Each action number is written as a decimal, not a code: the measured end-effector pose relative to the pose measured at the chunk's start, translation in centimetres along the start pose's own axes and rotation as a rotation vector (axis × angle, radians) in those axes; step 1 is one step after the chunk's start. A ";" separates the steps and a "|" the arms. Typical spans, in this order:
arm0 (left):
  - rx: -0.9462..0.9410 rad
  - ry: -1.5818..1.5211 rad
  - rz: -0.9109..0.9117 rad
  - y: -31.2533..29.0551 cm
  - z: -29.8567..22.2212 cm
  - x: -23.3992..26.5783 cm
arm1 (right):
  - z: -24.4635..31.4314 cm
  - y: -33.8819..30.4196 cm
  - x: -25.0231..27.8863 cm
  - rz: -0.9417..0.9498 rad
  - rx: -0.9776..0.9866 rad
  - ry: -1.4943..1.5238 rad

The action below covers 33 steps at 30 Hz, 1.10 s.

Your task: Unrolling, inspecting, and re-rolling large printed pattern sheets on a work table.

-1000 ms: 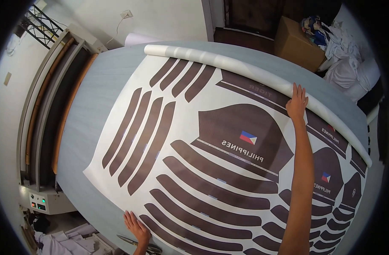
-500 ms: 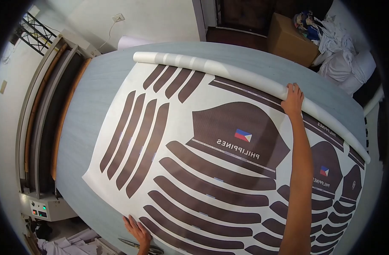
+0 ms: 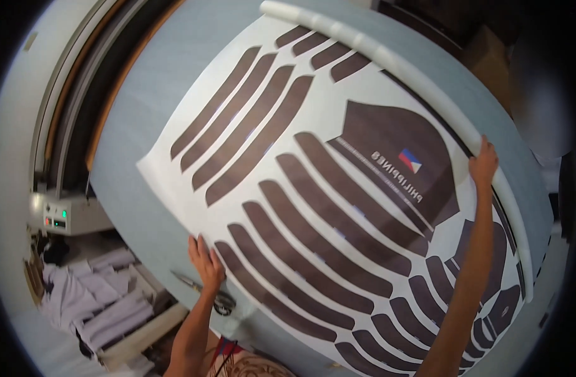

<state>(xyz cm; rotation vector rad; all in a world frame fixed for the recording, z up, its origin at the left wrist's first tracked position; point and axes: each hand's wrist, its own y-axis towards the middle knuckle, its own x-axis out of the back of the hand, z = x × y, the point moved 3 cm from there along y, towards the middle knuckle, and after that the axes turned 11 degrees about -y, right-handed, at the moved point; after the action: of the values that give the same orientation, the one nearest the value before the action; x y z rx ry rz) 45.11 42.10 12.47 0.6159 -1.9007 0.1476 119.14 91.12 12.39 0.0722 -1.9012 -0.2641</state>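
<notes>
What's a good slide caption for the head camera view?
Printed sheet spread on a grey-blue table, left hand at its near edge, right hand on its rolled far edge.

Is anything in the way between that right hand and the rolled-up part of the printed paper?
Nothing visible is: the right hand touches the paper roll along the far side of the printed sheet. The scissors lie by the left hand, well away from the roll.
</notes>
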 end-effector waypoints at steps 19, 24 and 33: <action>0.000 -0.022 0.013 -1.3 1.9 -0.3 | 0.7 -17.5 9.3 -0.147 0.126 0.092; -0.007 -0.013 -0.005 -1.0 2.3 1.6 | 0.2 -40.0 14.9 -0.122 -0.036 0.378; -0.052 -0.027 -0.041 -2.6 1.6 1.7 | 1.5 -88.5 23.7 0.256 -1.564 0.558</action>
<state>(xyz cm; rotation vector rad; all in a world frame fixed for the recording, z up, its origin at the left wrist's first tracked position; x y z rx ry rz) 44.56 38.64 12.91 0.6238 -1.9107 0.0630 102.60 0.98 14.46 -1.0152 -0.7479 -1.3004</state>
